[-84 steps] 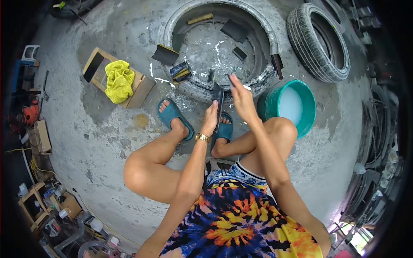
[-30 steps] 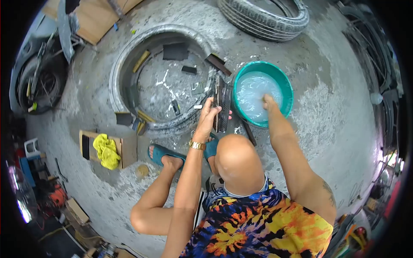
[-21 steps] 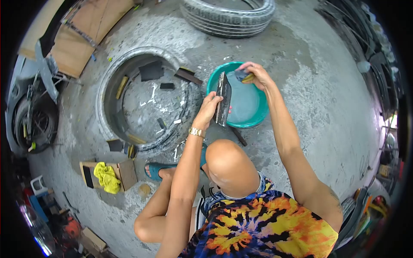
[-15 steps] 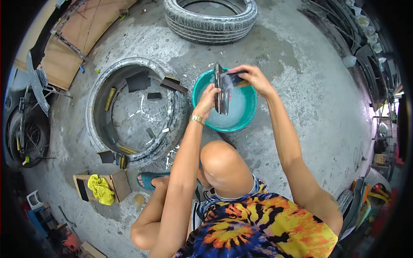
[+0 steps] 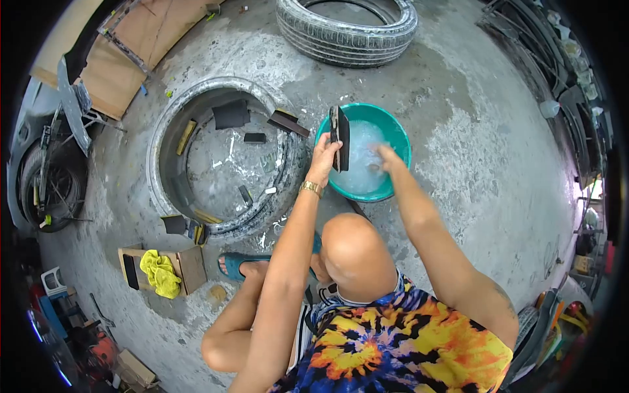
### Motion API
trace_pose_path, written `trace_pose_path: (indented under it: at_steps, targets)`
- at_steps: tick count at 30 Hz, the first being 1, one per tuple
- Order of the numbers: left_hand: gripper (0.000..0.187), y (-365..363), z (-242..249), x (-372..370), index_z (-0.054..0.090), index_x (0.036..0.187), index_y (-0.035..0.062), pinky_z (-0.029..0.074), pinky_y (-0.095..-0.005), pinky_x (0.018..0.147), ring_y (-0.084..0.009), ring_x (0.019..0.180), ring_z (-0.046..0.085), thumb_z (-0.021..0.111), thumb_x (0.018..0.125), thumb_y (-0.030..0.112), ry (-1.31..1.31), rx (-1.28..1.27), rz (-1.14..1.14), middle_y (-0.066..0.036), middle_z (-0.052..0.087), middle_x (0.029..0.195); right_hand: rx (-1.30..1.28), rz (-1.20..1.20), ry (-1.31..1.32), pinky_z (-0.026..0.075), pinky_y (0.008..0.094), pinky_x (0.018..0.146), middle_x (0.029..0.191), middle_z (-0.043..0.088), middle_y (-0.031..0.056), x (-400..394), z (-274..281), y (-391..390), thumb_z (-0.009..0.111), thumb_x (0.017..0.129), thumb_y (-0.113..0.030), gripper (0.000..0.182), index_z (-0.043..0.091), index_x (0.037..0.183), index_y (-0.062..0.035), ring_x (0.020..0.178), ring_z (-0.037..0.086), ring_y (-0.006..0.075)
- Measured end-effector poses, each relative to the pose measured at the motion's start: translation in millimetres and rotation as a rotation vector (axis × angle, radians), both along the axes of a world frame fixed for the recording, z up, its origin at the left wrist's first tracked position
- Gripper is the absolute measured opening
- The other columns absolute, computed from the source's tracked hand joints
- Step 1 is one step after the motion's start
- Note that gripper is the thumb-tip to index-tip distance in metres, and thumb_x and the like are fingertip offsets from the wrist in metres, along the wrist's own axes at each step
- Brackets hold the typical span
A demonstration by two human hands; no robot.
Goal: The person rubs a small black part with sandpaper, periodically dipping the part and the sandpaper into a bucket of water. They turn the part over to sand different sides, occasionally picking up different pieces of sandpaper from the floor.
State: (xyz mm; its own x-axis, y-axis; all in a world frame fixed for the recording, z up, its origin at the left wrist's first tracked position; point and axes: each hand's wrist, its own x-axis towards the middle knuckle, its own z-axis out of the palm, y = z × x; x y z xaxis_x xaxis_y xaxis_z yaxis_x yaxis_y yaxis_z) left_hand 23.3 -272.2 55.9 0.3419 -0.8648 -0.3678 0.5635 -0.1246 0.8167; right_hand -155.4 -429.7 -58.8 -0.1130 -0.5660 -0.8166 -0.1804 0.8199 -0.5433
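Note:
My left hand grips a flat black panel, held on edge over the left side of a green bucket. The panel has a narrow, worn-looking rim facing the fingers. In the bucket is cloudy, whitish water. My right hand reaches into the bucket at the water's surface, smeared by motion, and I cannot tell whether it holds anything. A gold watch band circles my left wrist.
A tyre ring lies left of the bucket, with a dark sheet and a small black block inside. A brown block rests on its rim. Another tyre lies beyond. Near my foot, a yellow cloth drapes a wooden box.
My right hand has left the panel, with the dark sheet it held there, and dropped down into the bucket. My left hand keeps the panel, now turned more edge-on. The whole view has shifted slightly.

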Motion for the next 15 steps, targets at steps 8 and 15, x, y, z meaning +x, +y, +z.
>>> trace_pose_path:
  at_steps: [8, 15]
  targets:
    - [0.016, -33, -9, -32, 0.052, 0.109, 0.0135, 0.05, -0.0307, 0.071, -0.0125, 0.084, 0.061, 0.056, 0.093, 0.015, 0.155, -0.023, -0.019, -0.001, 0.063, 0.096, -0.628, 0.946, -0.232, 0.058, 0.0306, 0.066, 0.099, 0.06, 0.0068, -7, 186, 17, 0.048, 0.09, -0.001, 0.023, 0.063, 0.106, -0.0052, 0.082, 0.062, 0.0174]
    - [0.021, -19, 12, -21, 0.052, 0.111, 0.0128, 0.053, -0.0353, 0.08, -0.0168, 0.095, 0.064, 0.054, 0.096, 0.028, 0.329, -0.135, -0.011, -0.007, 0.065, 0.105, -0.786, 0.809, -0.082, 0.058, 0.0387, 0.066, 0.112, 0.059, 0.0121, -14, 192, 32, 0.044, 0.094, -0.003, 0.029, 0.058, 0.119, -0.0099, 0.084, 0.062, 0.0206]
